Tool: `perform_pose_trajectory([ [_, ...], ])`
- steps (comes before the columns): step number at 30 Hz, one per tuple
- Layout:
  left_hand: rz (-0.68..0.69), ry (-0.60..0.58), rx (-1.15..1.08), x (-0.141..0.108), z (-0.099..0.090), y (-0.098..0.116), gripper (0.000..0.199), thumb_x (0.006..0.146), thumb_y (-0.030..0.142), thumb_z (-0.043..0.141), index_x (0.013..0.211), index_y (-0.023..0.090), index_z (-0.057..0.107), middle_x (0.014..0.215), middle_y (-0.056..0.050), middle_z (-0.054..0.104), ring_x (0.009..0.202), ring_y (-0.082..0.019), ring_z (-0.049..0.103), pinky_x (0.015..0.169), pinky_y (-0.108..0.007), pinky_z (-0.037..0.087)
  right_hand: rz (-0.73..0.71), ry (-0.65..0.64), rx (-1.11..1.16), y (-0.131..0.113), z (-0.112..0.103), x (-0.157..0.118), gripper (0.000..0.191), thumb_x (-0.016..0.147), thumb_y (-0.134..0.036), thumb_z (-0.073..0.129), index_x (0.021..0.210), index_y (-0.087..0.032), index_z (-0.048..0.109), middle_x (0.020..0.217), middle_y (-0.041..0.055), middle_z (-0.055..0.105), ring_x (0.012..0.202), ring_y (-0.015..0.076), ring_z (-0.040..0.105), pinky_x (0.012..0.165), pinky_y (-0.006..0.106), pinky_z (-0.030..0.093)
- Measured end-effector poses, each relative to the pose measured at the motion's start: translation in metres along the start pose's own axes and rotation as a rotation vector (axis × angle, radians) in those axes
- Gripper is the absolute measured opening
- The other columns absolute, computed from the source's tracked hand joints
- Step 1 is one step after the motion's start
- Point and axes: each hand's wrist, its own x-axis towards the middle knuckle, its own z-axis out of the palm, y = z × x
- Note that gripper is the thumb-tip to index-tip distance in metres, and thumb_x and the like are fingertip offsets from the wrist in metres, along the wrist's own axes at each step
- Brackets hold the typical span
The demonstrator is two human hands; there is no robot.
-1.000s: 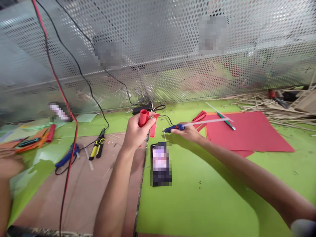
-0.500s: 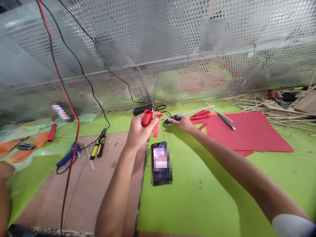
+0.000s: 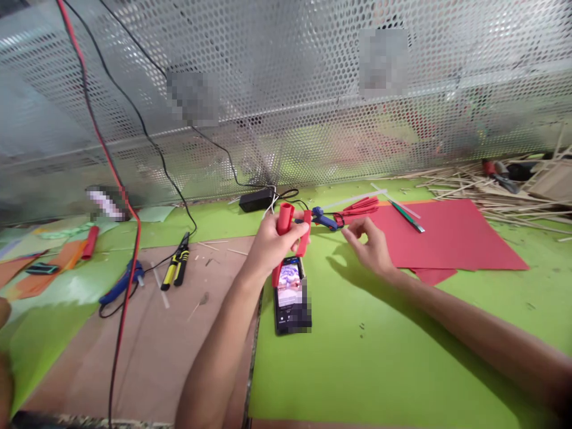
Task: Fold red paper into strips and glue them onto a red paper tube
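Observation:
My left hand [image 3: 264, 247] is closed around an upright red paper tube [image 3: 285, 215]. A red paper strip [image 3: 304, 237] is pinched at its fingertips, beside the tube. Below that hand lies a phone [image 3: 289, 298] with its screen lit, partly covered by red paper. My right hand [image 3: 370, 245] hovers over the green table with curved fingers apart and nothing in them. Just left of it, a blue glue gun [image 3: 325, 220] rests on the table. Behind the gun is a bundle of red paper strips [image 3: 360, 208].
Red paper sheets [image 3: 456, 238] with green tweezers [image 3: 406, 216] on top lie at right. Wooden sticks [image 3: 465, 182] pile up behind them. At left are yellow-black pliers [image 3: 176, 265] and another blue glue gun [image 3: 120, 285]. A red-black cable [image 3: 105, 143] hangs in front.
My right hand has let go of the glue gun, which now lies on the table, and has moved right and nearer. My left hand has shifted right with the tube and strip.

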Motion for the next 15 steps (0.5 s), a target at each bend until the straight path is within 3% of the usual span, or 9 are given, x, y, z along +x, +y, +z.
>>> perform_pose_trajectory([
  [3, -0.098, -0.170, -0.116, -0.006, 0.020, -0.001, 0.031, 0.077, 0.036, 0.085, 0.098, 0.018, 0.071, 0.061, 0.001, 0.066, 0.044, -0.008, 0.049, 0.042, -0.022, 0.036, -0.160, -0.068, 0.030, -0.028, -0.012, -0.021, 0.022, 0.097, -0.041, 0.072, 0.113, -0.027, 0.068, 0.096, 0.0060, 0.076, 0.086, 0.0241, 0.070, 0.083, 0.042, 0.059],
  [5, -0.134, -0.236, -0.141, -0.011, 0.031, -0.001, 0.031, 0.076, 0.035, 0.087, 0.096, 0.018, 0.071, 0.059, 0.003, 0.063, 0.042, -0.007, 0.048, 0.041, -0.021, 0.035, -0.455, -0.153, 0.025, -0.045, -0.018, -0.027, 0.037, 0.099, -0.027, 0.072, 0.134, -0.029, 0.063, 0.110, 0.0080, 0.078, 0.098, 0.0243, 0.075, 0.087, 0.041, 0.062],
  [8, -0.146, -0.291, -0.152, -0.018, 0.040, -0.002, 0.031, 0.079, 0.036, 0.086, 0.097, 0.017, 0.069, 0.057, 0.006, 0.058, 0.043, -0.007, 0.047, 0.042, -0.020, 0.036, -0.708, -0.156, -0.026, -0.060, -0.026, -0.028, 0.043, 0.098, -0.026, 0.076, 0.139, -0.026, 0.063, 0.118, 0.0116, 0.076, 0.095, 0.0239, 0.075, 0.078, 0.039, 0.062],
  [11, -0.137, -0.309, -0.127, -0.023, 0.046, -0.001, 0.030, 0.080, 0.035, 0.086, 0.097, 0.017, 0.069, 0.060, 0.005, 0.060, 0.047, -0.007, 0.050, 0.046, -0.020, 0.040, -0.736, -0.156, -0.020, -0.065, -0.032, -0.030, 0.042, 0.097, -0.032, 0.078, 0.136, -0.021, 0.066, 0.112, 0.0127, 0.076, 0.088, 0.0224, 0.075, 0.073, 0.037, 0.062],
  [15, -0.060, -0.314, -0.040, -0.027, 0.051, 0.002, 0.021, 0.085, 0.031, 0.081, 0.100, 0.017, 0.073, 0.086, -0.003, 0.074, 0.073, -0.013, 0.068, 0.068, -0.025, 0.055, -0.653, -0.059, 0.004, -0.069, -0.037, -0.036, 0.027, 0.095, -0.016, 0.078, 0.121, -0.022, 0.071, 0.105, 0.0095, 0.077, 0.088, 0.0209, 0.076, 0.074, 0.034, 0.063],
])
